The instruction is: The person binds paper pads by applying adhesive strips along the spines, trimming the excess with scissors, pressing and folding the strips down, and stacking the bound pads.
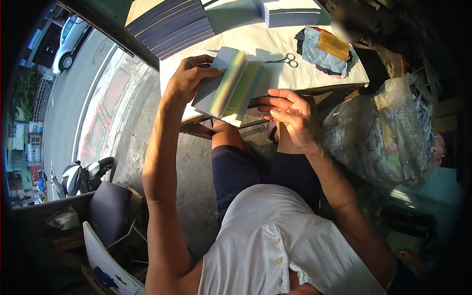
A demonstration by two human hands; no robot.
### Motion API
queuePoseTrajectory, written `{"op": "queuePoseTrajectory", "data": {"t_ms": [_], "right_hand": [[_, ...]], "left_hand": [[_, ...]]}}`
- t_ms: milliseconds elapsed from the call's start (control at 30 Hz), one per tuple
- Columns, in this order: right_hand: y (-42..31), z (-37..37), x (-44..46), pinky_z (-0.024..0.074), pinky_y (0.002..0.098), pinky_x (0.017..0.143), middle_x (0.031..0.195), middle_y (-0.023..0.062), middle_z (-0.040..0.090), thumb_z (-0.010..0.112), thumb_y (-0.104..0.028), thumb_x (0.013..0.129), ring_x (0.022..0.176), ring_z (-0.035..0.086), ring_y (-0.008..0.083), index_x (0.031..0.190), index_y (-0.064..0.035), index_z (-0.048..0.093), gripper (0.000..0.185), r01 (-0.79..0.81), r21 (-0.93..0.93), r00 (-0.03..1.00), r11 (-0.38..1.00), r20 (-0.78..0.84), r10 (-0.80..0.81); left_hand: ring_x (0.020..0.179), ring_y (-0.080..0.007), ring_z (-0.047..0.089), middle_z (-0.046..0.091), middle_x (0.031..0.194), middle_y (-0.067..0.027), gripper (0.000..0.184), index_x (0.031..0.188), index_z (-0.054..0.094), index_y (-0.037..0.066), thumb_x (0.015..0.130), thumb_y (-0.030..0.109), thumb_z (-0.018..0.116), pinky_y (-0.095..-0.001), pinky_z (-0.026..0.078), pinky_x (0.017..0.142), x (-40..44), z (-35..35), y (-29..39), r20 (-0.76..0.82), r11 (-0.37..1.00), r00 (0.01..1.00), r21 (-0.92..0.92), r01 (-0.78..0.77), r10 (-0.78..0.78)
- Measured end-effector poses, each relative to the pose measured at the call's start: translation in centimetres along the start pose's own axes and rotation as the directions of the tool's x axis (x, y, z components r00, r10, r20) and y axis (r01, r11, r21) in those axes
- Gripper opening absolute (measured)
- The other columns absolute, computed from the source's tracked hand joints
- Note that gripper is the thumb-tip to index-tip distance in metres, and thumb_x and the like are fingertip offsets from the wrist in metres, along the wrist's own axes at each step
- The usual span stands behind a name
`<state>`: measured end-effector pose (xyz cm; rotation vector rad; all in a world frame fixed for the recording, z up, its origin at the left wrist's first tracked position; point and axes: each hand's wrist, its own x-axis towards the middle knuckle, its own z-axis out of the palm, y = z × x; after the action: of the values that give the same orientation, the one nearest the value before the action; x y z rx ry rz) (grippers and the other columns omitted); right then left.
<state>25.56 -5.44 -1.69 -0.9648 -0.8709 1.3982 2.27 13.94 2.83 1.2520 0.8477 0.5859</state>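
Note:
My left hand (192,78) grips a book (209,98) by its far-left edge, thumb across it and fingers behind. The book is partly open over the table's near edge, and its greenish-yellow pages (243,88) fan out, smeared by motion. To the right of the book, my right hand (292,118) is raised with palm up and fingers apart, holding nothing. A pair of scissors (287,60) lies on the white-covered table (231,44) beyond the book.
Stacks of dark-edged books (169,29) and a smaller stack (292,17) stand at the table's back. Folded cloths (322,54) lie at its right end. Large clear plastic bags (388,132) sit right of my legs. A chair (110,209) stands at left, beside the street.

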Motion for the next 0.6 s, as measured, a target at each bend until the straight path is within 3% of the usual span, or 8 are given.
{"op": "queuePoseTrajectory", "data": {"t_ms": [200, 267, 400, 600], "right_hand": [[0.0, -0.3, 0.1, 0.0549, 0.0377, 0.097, 0.126, 0.026, 0.068, 0.062, -0.008, 0.095, 0.112, 0.069, 0.0281, 0.136, 0.0082, 0.05, 0.046, 0.035, -0.081, 0.999, 0.996, -0.023, -0.037], [0.0, -0.8, 0.3, 0.0553, 0.037, 0.096, 0.124, 0.0257, 0.069, 0.063, -0.008, 0.095, 0.111, 0.07, 0.028, 0.136, 0.0078, 0.051, 0.045, 0.049, -0.102, 0.998, 0.994, -0.039, -0.053], [-0.3, -1.9, 0.5, 0.0566, 0.0348, 0.094, 0.121, 0.0251, 0.071, 0.065, -0.01, 0.095, 0.107, 0.073, 0.0279, 0.134, 0.007, 0.052, 0.044, 0.086, -0.111, 0.993, 0.99, -0.071, -0.094], [-1.2, -3.0, 0.1, 0.0574, 0.034, 0.092, 0.116, 0.0232, 0.073, 0.069, -0.009, 0.093, 0.103, 0.073, 0.0252, 0.131, 0.0067, 0.054, 0.044, 0.082, -0.151, 0.989, 0.985, -0.11, -0.099]], "left_hand": [[0.082, -0.0271, 0.074, 0.072, 0.097, -0.0235, 0.037, 0.112, 0.065, -0.012, 0.08, 0.002, 0.08, -0.0367, 0.063, 0.078, 0.5, 1.1, -0.8, -0.046, 0.997, 0.999, -0.073, 0.001, -0.005], [0.081, -0.0269, 0.074, 0.072, 0.094, -0.0215, 0.04, 0.115, 0.064, -0.011, 0.083, 0.006, 0.081, -0.0355, 0.063, 0.076, 0.8, 2.1, -1.1, -0.15, 0.99, 0.989, -0.139, -0.031, 0.01], [0.076, -0.0203, 0.072, 0.072, 0.093, -0.018, 0.042, 0.119, 0.062, -0.01, 0.086, 0.008, 0.081, -0.0294, 0.06, 0.065, 2.2, 1.7, -2.3, -0.111, 0.996, 0.994, -0.083, -0.021, 0.011], [0.074, -0.0184, 0.071, 0.072, 0.093, -0.0177, 0.038, 0.12, 0.063, -0.01, 0.088, 0.005, 0.077, -0.0302, 0.059, 0.066, 1.5, 2.4, -1.7, -0.096, 0.984, 0.995, -0.178, -0.027, 0.01]]}}
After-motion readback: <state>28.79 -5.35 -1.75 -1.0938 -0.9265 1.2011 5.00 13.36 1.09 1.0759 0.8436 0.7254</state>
